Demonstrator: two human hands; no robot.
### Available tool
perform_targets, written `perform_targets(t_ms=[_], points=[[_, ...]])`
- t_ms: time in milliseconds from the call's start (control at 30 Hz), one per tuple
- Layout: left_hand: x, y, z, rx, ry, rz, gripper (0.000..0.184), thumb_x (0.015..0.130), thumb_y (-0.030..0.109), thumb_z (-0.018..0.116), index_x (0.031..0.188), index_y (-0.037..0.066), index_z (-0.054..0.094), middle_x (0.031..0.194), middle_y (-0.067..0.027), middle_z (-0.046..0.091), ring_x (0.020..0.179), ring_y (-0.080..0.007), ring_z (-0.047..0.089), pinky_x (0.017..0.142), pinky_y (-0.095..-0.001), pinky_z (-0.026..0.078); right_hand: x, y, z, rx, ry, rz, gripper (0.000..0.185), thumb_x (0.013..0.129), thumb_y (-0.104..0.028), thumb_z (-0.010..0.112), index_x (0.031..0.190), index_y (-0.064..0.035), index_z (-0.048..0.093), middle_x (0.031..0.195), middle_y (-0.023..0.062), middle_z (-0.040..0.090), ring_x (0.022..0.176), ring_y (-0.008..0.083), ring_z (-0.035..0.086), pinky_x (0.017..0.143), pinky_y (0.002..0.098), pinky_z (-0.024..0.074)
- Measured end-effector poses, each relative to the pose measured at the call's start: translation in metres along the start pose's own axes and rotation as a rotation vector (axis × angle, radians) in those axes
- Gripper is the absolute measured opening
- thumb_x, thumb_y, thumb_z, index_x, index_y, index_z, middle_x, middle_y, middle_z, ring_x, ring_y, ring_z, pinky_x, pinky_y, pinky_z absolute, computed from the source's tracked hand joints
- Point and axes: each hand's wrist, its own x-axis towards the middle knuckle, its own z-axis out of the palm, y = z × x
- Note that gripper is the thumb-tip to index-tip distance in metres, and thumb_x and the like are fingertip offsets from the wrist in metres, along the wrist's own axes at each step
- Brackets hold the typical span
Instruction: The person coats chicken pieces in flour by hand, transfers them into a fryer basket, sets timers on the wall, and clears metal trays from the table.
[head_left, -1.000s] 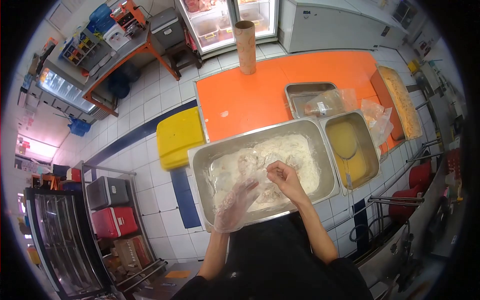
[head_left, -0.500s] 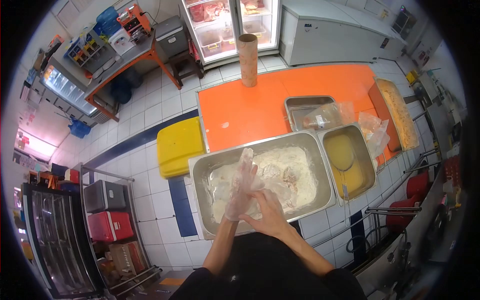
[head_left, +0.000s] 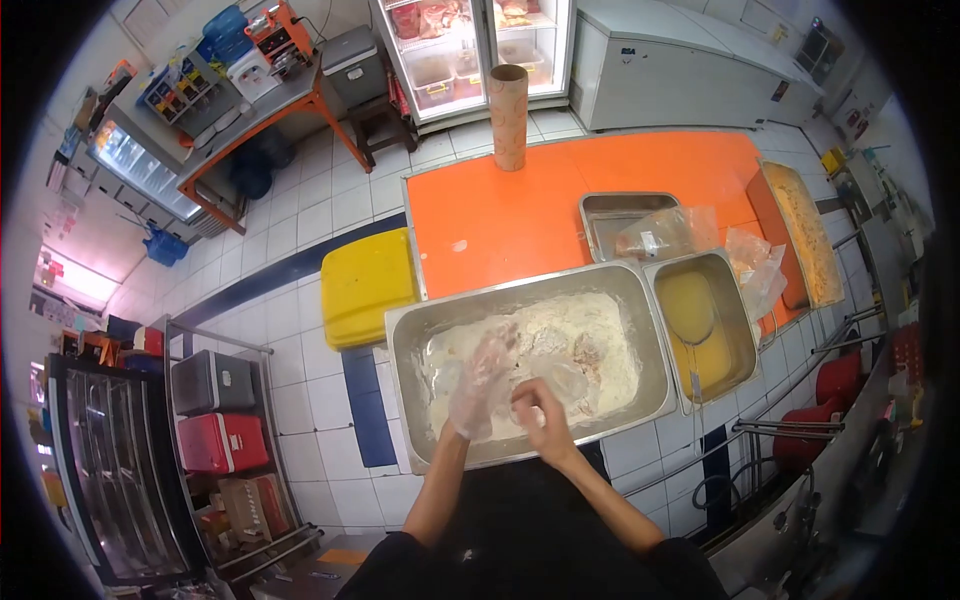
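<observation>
My left hand [head_left: 482, 382] wears a clear plastic glove dusted with flour. Its fingers stretch out over the steel tub [head_left: 657, 350], and no object shows in it. Beside it, my bare right hand [head_left: 545, 425] has curled fingers; whether they pinch anything is hidden. Just beyond them is a sheer piece of clear plastic [head_left: 568, 380], which may lie in the tub or touch the fingers. White flour [head_left: 610, 325] covers much of the tub's floor, and lumpy flour-coated pieces [head_left: 586, 350] sit in it.
Right of the tub, a steel pan [head_left: 738, 368] holds yellow liquid and a wire strainer [head_left: 690, 320]. Behind stand a shallow steel tray [head_left: 590, 215] with plastic bags, a patterned cylinder [head_left: 509, 125] and a long crumb-filled container [head_left: 800, 230] on the orange table [head_left: 470, 210]. A yellow lidded bin [head_left: 368, 290] stands left.
My right hand has let go of the left glove's cuff and moved slightly right, its fingers curling. My left hand has lowered and tilted further over the flour. The view has shifted slightly.
</observation>
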Motion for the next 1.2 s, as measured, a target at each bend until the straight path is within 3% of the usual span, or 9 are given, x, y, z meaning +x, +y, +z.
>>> perform_targets(t_ms=[100,200,267,400,733,933,1033,1133,1200], points=[[-0.023,0.013,0.012,-0.563,-0.083,-0.06,0.055,0.099,0.03,0.049,0.141,-0.002,0.036,0.147,-0.0157,0.037,0.134,-0.0232,0.04,0.106,-0.0339,0.037,0.002,0.04,-0.018,0.508,0.115,0.716,0.037,0.103,-0.033,0.037,0.116,-0.0039,0.055,0.1,0.0075,0.061,0.095,0.0236,0.06,0.083,0.0364,0.0487],[-0.042,0.012,0.011,-0.697,-0.197,-0.16,0.053,0.098,0.031,0.05,0.139,-0.002,0.038,0.146,-0.0164,0.039,0.133,-0.0283,0.041,0.099,-0.0341,0.043,0.012,0.014,-0.024,1.304,0.057,0.812,0.042,0.103,-0.035,0.037,0.124,-0.0025,0.053,0.108,0.01,0.062,0.103,0.0233,0.058,0.091,0.0394,0.0474],[-0.049,0.008,0.011,-0.488,-0.156,-0.171,0.056,0.098,0.035,0.05,0.139,-0.001,0.038,0.146,-0.0168,0.039,0.132,-0.0304,0.041,0.097,-0.0361,0.044,0.008,0.034,-0.026,1.406,0.059,0.78,0.043,0.102,-0.036,0.042,0.126,-0.0025,0.054,0.116,0.0112,0.061,0.11,0.0227,0.056,0.096,0.0395,0.0452],[-0.062,0.017,0.012,-0.368,-0.091,-0.203,0.078,0.09,0.059,0.049,0.143,0.003,0.034,0.148,-0.0188,0.035,0.135,-0.0383,0.036,0.102,-0.0473,0.038,0.008,0.051,-0.045,0.958,-0.101,0.543,0.032,0.099,-0.029,0.05,0.116,-0.0038,0.061,0.11,0.0076,0.062,0.104,0.018,0.057,0.093,0.033,0.0457],[-0.063,0.042,0.011,-0.09,-0.158,-0.303,0.083,0.088,0.056,0.057,0.144,0.0,0.032,0.147,-0.0165,0.035,0.135,-0.0342,0.038,0.107,-0.0447,0.034,0.016,0.012,-0.068,0.508,-0.135,0.473,0.015,0.088,-0.01,0.068,0.1,-0.0041,0.062,0.096,-0.0012,0.059,0.087,0.0046,0.053,0.079,0.0209,0.0417],[-0.058,0.047,0.011,0.283,-0.27,-0.085,0.062,0.094,0.025,0.055,0.144,-0.003,0.03,0.145,-0.0163,0.038,0.132,-0.027,0.041,0.11,-0.0376,0.029,0.021,0.006,-0.072,0.498,0.059,0.351,0.01,0.088,-0.004,0.065,0.098,-0.0023,0.062,0.096,-0.0005,0.06,0.09,0.0056,0.054,0.081,0.0212,0.0421],[-0.046,0.045,0.029,0.155,-0.046,-0.076,0.056,0.096,0.013,0.052,0.145,0.0,0.029,0.148,-0.0149,0.035,0.136,-0.0277,0.037,0.112,-0.0364,0.027,0.023,0.008,-0.071,0.469,-0.006,0.329,0.018,0.087,-0.006,0.066,0.104,-0.0026,0.061,0.101,0.0032,0.06,0.095,0.0101,0.055,0.083,0.0249,0.0432],[-0.024,0.034,0.039,0.102,-0.003,-0.038,0.096,0.086,0.06,0.058,0.153,0.009,0.012,0.158,-0.009,0.014,0.145,-0.0255,0.017,0.115,-0.0417,0.021,0.03,-0.006,-0.052,-0.05,0.273,0.121,0.034,0.083,-0.011,0.07,0.114,-0.0027,0.057,0.11,0.0098,0.059,0.102,0.0195,0.056,0.086,0.0314,0.0444],[-0.012,0.009,0.028,-0.135,-0.024,0.042,0.07,0.096,0.028,0.05,0.153,0.009,0.013,0.16,-0.0081,0.007,0.146,-0.0248,0.013,0.115,-0.037,0.021,0.027,-0.035,-0.05,-0.212,0.189,-0.037,0.041,0.081,-0.013,0.071,0.118,-0.0027,0.055,0.113,0.0124,0.057,0.105,0.0248,0.055,0.086,0.0351,0.0446]])
